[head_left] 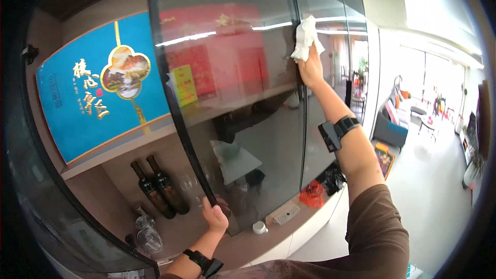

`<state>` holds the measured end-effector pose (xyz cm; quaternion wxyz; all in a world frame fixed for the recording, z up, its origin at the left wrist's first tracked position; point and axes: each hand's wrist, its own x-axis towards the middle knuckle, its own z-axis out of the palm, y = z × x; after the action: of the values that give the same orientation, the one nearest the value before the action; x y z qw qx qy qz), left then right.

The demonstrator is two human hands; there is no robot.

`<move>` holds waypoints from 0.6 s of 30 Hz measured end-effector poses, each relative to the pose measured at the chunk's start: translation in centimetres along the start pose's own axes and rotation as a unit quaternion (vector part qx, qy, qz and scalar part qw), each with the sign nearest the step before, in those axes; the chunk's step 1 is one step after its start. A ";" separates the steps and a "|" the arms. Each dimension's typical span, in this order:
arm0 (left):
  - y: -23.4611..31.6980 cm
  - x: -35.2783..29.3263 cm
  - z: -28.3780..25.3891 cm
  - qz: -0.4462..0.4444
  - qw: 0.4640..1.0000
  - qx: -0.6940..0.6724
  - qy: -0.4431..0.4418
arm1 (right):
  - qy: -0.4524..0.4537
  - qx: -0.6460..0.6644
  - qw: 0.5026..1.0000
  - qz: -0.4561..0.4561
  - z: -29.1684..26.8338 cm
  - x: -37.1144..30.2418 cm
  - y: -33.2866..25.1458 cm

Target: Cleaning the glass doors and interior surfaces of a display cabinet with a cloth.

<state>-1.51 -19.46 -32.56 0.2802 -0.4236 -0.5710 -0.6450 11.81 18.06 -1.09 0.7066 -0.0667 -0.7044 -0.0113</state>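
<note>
Two bare hands are engaged: the left hand (216, 218) is closed around the lower left edge of a dark tinted glass door with a thin black frame (266, 139), and the right hand (311, 71) clasps a crumpled white cloth (308, 39) against its upper right edge. Should the left hold slacken under uneven pressure, the panel could shift and, in my judgement, knock the two slender dark glass bottles (169, 190) at left. Below right, a small round white cup (259, 227), a white rectangular power strip (287, 214) and a crumpled red plastic bag (312, 195) could obstruct low movement.
</note>
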 end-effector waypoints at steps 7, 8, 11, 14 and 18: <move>-1.9 -0.8 0.9 -0.030 0.999 -0.032 -0.008 | -0.070 -0.036 0.995 0.059 -1.2 -17.3 -1.0; -1.5 -0.8 0.9 -0.024 0.998 -0.048 -0.014 | -0.064 -0.032 0.995 0.066 -0.9 -20.0 -1.0; -2.4 -0.9 0.6 -0.035 0.995 -0.084 -0.037 | -0.034 0.047 0.990 0.132 -0.4 -26.0 -3.1; -3.2 -1.2 0.9 -0.050 0.991 -0.108 -0.058 | -0.036 0.030 0.983 0.179 -0.1 -31.5 -4.3; -3.5 -1.3 0.7 -0.063 0.993 -0.091 -0.046 | -0.034 -0.003 0.973 0.230 0.5 -37.2 -5.7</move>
<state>-3.66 -18.27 -35.39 0.1726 -0.4400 -0.5478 -0.6903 10.39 9.55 -37.76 0.6653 -0.2295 -0.6941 0.1514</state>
